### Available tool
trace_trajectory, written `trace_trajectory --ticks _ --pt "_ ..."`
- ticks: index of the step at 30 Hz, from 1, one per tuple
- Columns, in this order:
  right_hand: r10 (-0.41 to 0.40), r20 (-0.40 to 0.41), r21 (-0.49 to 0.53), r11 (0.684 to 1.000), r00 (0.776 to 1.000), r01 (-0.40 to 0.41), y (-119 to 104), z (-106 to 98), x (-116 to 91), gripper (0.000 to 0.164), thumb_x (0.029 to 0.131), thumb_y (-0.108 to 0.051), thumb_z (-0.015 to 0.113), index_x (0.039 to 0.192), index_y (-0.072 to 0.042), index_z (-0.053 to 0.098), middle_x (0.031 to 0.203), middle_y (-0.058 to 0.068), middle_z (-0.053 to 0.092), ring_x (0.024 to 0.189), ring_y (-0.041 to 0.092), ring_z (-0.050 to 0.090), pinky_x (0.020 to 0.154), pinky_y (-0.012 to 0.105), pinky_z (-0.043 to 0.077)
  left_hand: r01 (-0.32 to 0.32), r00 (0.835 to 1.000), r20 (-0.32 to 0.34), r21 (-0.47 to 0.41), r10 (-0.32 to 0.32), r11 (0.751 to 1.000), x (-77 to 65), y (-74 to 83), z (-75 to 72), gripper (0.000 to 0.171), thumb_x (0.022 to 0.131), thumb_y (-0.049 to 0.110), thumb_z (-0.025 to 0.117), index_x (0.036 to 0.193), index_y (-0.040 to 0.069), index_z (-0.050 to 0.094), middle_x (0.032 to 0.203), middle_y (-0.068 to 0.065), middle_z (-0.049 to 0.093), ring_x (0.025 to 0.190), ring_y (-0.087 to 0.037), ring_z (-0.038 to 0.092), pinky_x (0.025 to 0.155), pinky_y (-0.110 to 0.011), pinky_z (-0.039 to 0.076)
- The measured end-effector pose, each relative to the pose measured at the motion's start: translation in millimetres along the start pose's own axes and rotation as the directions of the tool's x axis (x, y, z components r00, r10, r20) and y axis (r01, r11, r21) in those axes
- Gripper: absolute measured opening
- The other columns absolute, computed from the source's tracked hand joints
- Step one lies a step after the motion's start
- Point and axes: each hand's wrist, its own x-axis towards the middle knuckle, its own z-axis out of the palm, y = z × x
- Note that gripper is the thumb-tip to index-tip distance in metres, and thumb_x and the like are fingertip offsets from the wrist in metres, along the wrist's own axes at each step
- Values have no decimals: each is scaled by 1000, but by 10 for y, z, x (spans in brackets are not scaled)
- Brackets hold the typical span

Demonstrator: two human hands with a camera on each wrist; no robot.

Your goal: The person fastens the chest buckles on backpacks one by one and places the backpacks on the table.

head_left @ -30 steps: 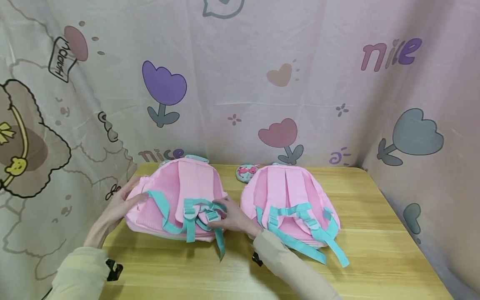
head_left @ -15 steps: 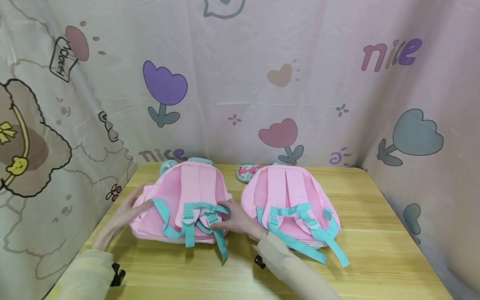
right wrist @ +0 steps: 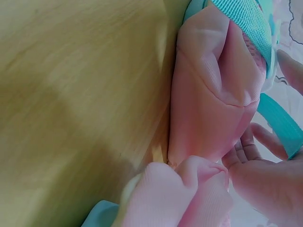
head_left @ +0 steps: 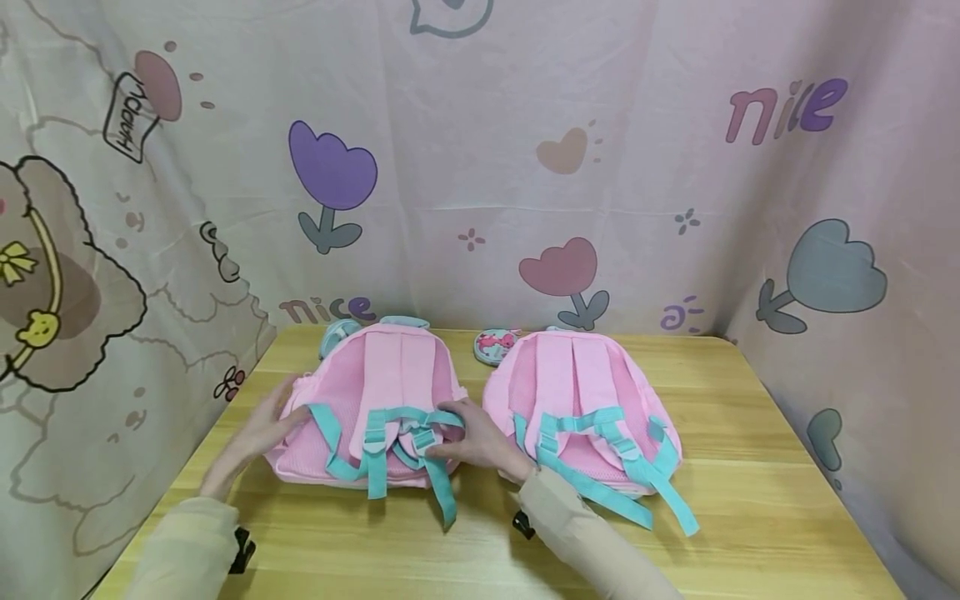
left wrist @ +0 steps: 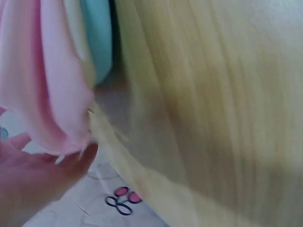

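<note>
A pink backpack (head_left: 345,400) with turquoise straps lies on the left of the table, its strap side facing me. My left hand (head_left: 266,425) holds its left side, thumb on the front and fingers partly hidden by the bag. In the left wrist view, that hand (left wrist: 38,175) is against the bag's pink side fabric (left wrist: 66,94). My right hand (head_left: 480,437) grips the right side beside a strap buckle (head_left: 423,437). Fingers of the right hand (right wrist: 270,182) lie along the pink side panel (right wrist: 203,109) in the right wrist view, near a turquoise strap (right wrist: 279,118).
A second pink backpack (head_left: 581,396) lies close on the right, its turquoise straps (head_left: 660,487) trailing over the wooden table (head_left: 750,500). A rounded patterned piece (head_left: 493,346) shows behind it. Another pale blue rounded piece (head_left: 337,335) sits behind the left bag. Printed curtains (head_left: 450,167) border the table.
Both hands have brought the left backpack slightly right and down, its left side lowering onto the table. The right backpack has stayed put.
</note>
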Motion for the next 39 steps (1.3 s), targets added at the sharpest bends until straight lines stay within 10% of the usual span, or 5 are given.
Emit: trace_trajectory --ticks 9,14,26,34,39 --pt "7 -12 48 999 1000 -6 8 -12 -9 79 83 -28 82 148 -2 45 146 17 53 132 31 52 114 53 42 -157 983 -57 237 175 959 76 369 140 57 81 -5 56 137 -10 52 146 -36 43 137 -59 32 112 -75 21" --pt "15 -25 90 996 1000 -13 8 -16 -23 79 85 -26 82 150 -4 43 149 17 51 135 33 50 115 53 42 -211 977 56 102 206 972 111 564 202 54 85 -11 48 139 -6 53 145 -30 51 140 -54 37 115 -72 25" --pt "31 -54 151 988 998 -22 31 0 -9 75 86 -25 81 149 -7 44 150 15 52 136 31 50 116 52 41 -271 901 336 -54 273 961 196 897 386 44 105 13 47 144 -7 46 141 -25 58 135 -46 51 111 -61 41" --pt "53 -44 159 986 998 -46 17 -3 -23 74 87 -26 80 149 -8 44 151 14 51 137 31 50 116 52 41 -296 880 357 -103 313 950 216 872 385 39 104 9 47 140 -8 49 127 -23 68 121 -41 63 104 -47 52" --pt "57 -38 199 979 998 -48 9 -7 -37 73 87 -25 80 148 -9 45 148 13 54 133 29 52 114 50 42 -265 895 346 -94 281 960 213 861 370 38 105 13 49 138 -4 54 126 -19 69 121 -37 64 105 -42 50"
